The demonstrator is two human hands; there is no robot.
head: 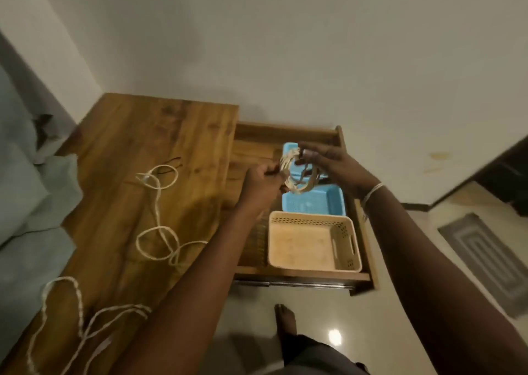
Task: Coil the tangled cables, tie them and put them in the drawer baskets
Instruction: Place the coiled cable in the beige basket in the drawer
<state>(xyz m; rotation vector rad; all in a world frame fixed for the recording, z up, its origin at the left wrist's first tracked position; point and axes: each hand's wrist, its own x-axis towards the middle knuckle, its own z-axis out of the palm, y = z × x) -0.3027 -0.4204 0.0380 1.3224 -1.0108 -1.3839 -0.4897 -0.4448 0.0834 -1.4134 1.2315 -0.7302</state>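
I hold a small coil of pale cable in the air above the open drawer. My left hand pinches the coil's left side. My right hand grips its top and right side. Below the coil sits a blue basket, and nearer me a beige perforated basket that looks empty. A loose white cable sprawls in loops on the wooden top. Another white cable lies near the front left corner.
The wooden cabinet top fills the left side, with a thin dark tie near its middle. A bed with grey-blue bedding borders it. My foot stands on the glossy floor; a grey mat lies at right.
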